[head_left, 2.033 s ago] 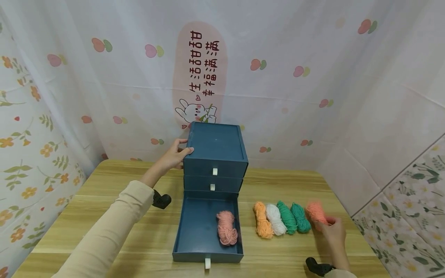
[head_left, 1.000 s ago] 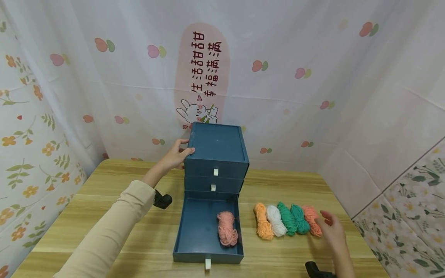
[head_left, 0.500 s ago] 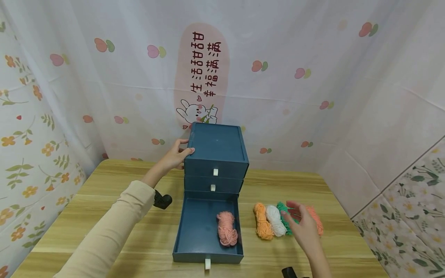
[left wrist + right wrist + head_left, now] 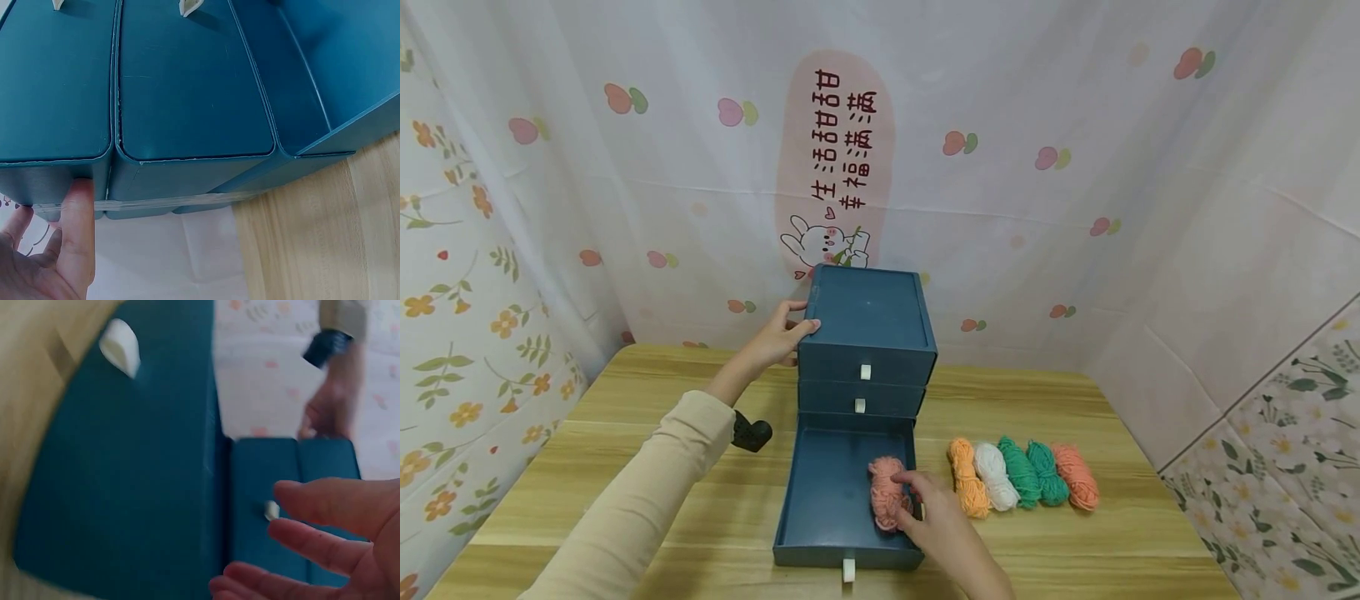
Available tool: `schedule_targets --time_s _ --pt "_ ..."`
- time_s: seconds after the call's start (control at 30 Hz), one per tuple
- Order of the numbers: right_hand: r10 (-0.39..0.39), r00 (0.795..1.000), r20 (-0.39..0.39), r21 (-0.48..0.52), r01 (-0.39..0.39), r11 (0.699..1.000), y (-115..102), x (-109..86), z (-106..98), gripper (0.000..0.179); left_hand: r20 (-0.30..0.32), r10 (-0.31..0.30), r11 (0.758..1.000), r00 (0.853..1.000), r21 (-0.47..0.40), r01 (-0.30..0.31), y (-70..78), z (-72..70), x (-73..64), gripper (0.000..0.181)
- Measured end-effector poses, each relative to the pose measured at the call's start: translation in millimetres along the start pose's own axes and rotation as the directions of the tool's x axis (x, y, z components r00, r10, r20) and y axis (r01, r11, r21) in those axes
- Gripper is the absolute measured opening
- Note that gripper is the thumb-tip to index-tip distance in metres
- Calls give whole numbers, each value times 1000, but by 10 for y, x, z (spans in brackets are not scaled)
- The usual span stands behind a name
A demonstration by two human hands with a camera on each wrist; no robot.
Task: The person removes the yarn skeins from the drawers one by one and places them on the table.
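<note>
My left hand (image 4: 778, 337) rests at the left upper edge of a blue drawer cabinet (image 4: 868, 308); in the left wrist view an extended finger (image 4: 78, 219) touches its side. The bottom drawer (image 4: 823, 492) stands pulled out, with a bundle of pink yarn (image 4: 883, 492) lying at its right side. My right hand (image 4: 943, 521) is over that drawer's right wall, thumb and fingers spread beside the pink yarn. In the right wrist view its fingers (image 4: 319, 547) are apart, with nothing seen between them; the pink yarn is out of that view.
Right of the drawer, bundles of yarn lie in a row on the wooden table (image 4: 1060, 567): orange (image 4: 968, 483), white (image 4: 995, 477), two green (image 4: 1019, 472) and coral (image 4: 1077, 477). The upper two drawers are closed. A patterned curtain (image 4: 1015, 275) hangs behind.
My right hand set the coral yarn down at the row's right end, let go, then moved left across the row to the pink yarn in the drawer. My left hand stayed at the cabinet.
</note>
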State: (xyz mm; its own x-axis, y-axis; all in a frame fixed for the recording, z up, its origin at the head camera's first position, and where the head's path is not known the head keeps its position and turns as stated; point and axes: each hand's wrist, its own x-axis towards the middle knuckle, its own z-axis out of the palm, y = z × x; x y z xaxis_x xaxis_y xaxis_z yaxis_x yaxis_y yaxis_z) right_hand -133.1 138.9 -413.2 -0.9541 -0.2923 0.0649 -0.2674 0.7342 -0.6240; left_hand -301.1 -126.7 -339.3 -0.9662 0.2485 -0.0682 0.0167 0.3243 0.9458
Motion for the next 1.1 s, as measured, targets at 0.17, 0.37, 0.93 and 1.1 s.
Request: schedule_targets --time_s 0.17,0.37,0.93,1.1 --pt "28 998 55 -38 -26 999 -28 72 208 32 4 1 1000 1000 7 -1 4 0 -11 64" --pt "57 998 25 -148 -53 988 -53 159 355 35 -1 -11 1000 1000 -13 11 13 2 -16 62" --pt "62 998 25 -238 -55 970 -34 259 547 24 1 -17 1000 1000 -26 17 28 -2 -9 62" --pt "41 999 -1 -230 -40 972 -21 246 550 23 1 -13 1000 1000 -23 13 21 5 -9 62"
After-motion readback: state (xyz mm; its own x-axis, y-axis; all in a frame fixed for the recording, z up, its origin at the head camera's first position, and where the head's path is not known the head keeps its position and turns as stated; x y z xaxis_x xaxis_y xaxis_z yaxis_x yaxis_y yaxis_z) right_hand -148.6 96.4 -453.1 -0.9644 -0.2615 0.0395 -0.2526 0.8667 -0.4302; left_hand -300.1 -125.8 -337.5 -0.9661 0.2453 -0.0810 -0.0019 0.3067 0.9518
